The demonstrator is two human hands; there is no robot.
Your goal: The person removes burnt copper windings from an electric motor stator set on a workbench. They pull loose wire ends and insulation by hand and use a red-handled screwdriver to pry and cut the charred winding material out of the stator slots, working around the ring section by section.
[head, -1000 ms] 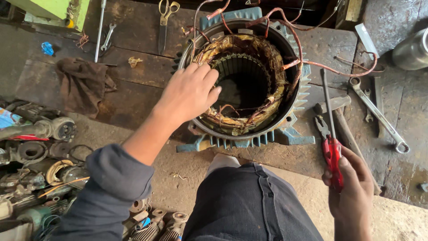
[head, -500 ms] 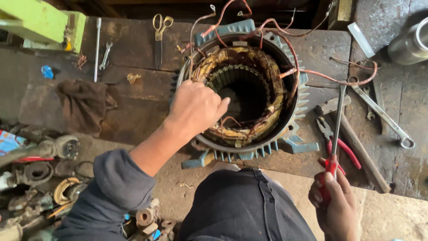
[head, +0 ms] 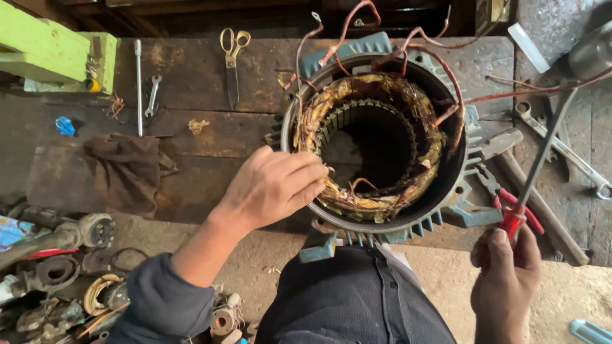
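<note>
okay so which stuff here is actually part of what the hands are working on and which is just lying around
In use:
motor stator, under left hand
copper windings
red-handled screwdriver, in right hand

Lying about:
scissors
dark rag
small spanner
red-handled pliers
large spanner

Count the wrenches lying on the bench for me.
2 that I can see: a small wrench at the upper left beside the thin metal rod, and a long wrench at the right, past the motor stator. Others may be hidden.
</note>
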